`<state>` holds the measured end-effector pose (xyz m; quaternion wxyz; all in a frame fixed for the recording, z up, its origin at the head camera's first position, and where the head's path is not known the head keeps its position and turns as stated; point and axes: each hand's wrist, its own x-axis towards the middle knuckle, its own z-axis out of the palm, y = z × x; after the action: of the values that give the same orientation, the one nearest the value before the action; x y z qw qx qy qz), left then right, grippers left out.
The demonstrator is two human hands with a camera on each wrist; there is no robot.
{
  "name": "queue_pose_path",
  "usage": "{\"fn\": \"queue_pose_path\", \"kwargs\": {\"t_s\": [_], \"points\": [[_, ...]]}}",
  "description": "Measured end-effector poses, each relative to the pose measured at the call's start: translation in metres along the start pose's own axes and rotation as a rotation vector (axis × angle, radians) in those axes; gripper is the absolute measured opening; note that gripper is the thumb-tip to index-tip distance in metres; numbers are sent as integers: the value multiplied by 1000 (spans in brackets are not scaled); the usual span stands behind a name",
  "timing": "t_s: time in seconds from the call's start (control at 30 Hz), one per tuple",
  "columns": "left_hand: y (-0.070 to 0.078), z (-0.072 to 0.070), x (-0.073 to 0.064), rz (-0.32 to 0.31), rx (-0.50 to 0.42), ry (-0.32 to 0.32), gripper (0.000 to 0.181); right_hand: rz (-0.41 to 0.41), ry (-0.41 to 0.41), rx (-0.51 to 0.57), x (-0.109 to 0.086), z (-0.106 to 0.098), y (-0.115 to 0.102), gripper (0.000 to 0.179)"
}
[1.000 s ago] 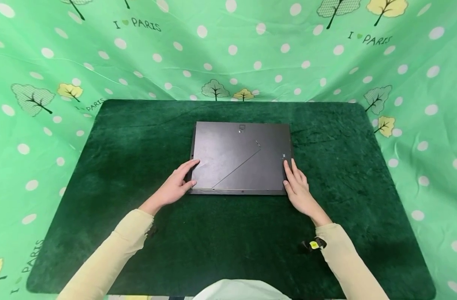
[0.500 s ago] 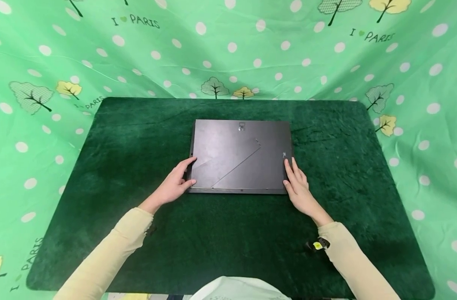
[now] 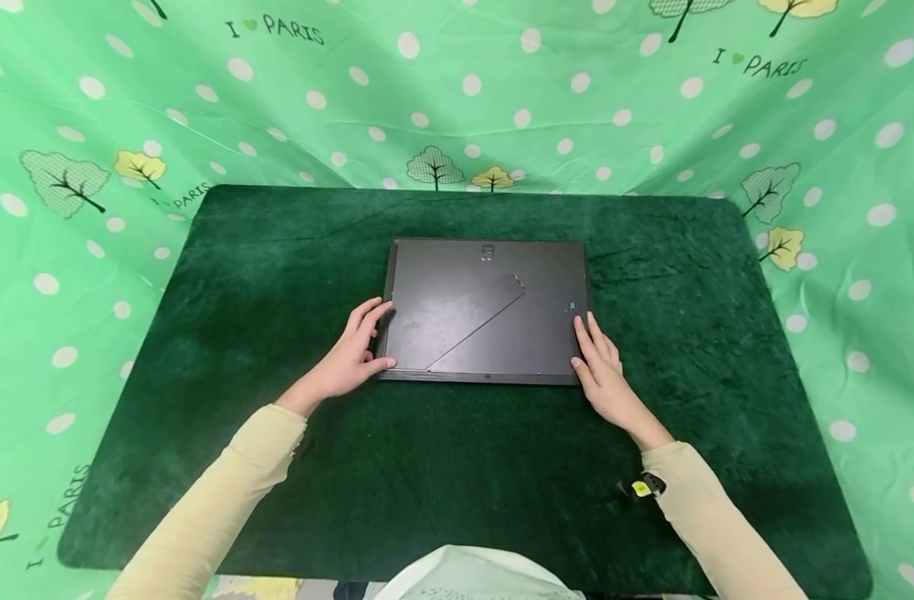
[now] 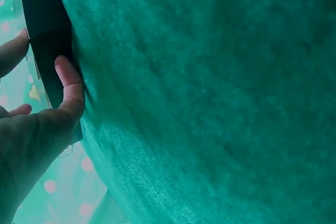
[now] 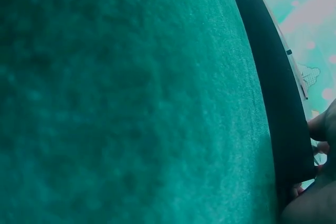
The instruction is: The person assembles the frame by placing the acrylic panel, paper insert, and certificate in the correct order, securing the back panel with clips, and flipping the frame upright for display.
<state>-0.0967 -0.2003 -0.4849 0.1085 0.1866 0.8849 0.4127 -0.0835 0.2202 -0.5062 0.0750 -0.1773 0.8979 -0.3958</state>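
Note:
A flat black box [image 3: 457, 292] with a thin diagonal line across its top lies on a dark green cloth. My left hand [image 3: 346, 354] grips its left end, thumb on top near the front corner and bent fingers at the left edge. Seen from the left wrist, a bent finger [image 4: 71, 87] lies against the box's dark side [image 4: 44, 19]. At the opposite end my right hand [image 3: 601, 375] holds the right edge, some fingertips on top and others down the side. The right wrist view shows the box's long side [image 5: 273, 87], with the right hand [image 5: 320, 177] partly cut off at its corner.
The dark green plush cloth [image 3: 457, 467] covers the table and reaches well beyond the box on every side. A green dotted curtain [image 3: 457, 100] printed with trees hangs behind the table and along both sides. A black strap [image 3: 650, 485] with a yellow tag sits at the right wrist.
My left fingers have slid from the box's top toward its left edge and bent more. The right hand keeps its place on the box. The head view has tilted slightly.

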Motion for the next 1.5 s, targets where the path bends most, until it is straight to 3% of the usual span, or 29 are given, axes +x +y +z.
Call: {"fn": "queue_pose_path", "kwargs": {"t_s": [0.43,0.77,1.23,1.5], "points": [[0,-3,4,-63,-3,-98,71,37,-29,-51,-1,-2,2,57],[2,-9,1,-130,-64,-163,74,43,-46,-167,2,1,0,57],[2,-13,3,-158,-65,-162,77,63,-86,-380,8,-3,-4,55],[-1,-11,7,-135,-59,-157,76,52,-60,-380,7,-6,-2,57]]}}
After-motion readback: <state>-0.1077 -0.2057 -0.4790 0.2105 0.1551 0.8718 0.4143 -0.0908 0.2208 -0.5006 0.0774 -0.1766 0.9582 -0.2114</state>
